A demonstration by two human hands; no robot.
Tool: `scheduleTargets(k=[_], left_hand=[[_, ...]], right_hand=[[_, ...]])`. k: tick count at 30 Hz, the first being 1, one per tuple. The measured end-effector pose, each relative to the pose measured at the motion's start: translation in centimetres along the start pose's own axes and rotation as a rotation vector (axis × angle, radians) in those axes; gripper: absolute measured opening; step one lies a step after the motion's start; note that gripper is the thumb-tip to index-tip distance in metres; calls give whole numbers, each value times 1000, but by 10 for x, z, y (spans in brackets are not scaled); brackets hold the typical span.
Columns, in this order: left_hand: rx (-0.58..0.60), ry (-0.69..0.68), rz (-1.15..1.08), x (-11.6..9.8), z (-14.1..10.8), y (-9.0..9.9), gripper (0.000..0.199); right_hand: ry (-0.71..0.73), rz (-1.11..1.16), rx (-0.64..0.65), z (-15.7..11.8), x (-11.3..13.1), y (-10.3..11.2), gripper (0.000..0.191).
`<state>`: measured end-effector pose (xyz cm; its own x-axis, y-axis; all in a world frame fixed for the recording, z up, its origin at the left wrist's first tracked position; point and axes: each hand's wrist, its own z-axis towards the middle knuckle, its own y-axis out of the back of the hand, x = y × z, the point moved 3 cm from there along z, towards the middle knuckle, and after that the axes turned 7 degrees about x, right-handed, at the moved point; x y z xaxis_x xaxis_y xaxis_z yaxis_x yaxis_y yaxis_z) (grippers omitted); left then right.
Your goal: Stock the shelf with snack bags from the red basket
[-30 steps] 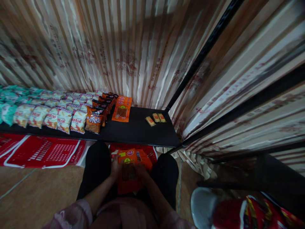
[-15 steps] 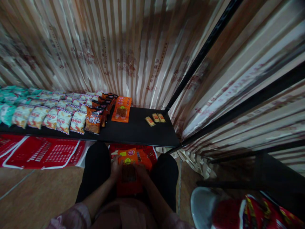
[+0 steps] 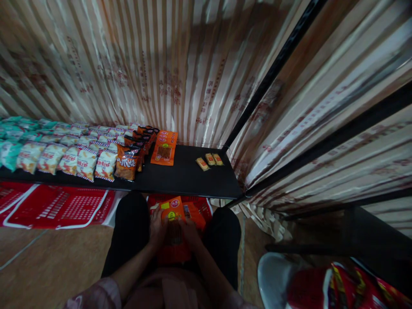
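Note:
Between my knees, an orange snack packet (image 3: 174, 231) is held by both hands above a red basket (image 3: 206, 207). My left hand (image 3: 157, 228) grips its left side, fingers on the front. Closed on the right side is my right hand (image 3: 189, 233). More orange packaging (image 3: 195, 216) shows just behind it, in the basket. On the black shelf (image 3: 189, 180) ahead, a similar orange packet (image 3: 164, 148) lies flat beside a row of brown-orange snack bags (image 3: 126, 162). Three small yellow packets (image 3: 210, 160) lie near the shelf's right end.
White snack bags (image 3: 105, 164) and green bags (image 3: 9, 153) fill the shelf's left part. Red baskets (image 3: 61, 206) stand under it. A black frame post (image 3: 273, 77) rises at the right before a striped curtain (image 3: 128, 64). A grey stool (image 3: 275, 279) is at lower right.
The held orange packet has tilted slightly to the left and its top edge has risen a little. Both hands keep their hold. The shelf items have not moved.

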<state>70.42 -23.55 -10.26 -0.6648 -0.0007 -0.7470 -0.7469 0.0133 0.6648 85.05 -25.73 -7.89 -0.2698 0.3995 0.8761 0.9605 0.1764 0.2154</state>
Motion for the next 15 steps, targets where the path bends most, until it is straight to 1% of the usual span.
scheduleTargets(k=[3,6,11,15], left_hand=[[-25,4,45,-5,-4,2,34],[-29,45,65,-9,-9,3,35],[11,61,24,-15,-15,2,35],[53,93,-25,-20,-18,0,34]], right_hand=[[-3,-40,-28,-2,3,1,33],[2,-84,-26,-5,7,0,31],[50,-90,-22,-8,13,-3,27],[60,-174,-55,-9,17,-5,27]])
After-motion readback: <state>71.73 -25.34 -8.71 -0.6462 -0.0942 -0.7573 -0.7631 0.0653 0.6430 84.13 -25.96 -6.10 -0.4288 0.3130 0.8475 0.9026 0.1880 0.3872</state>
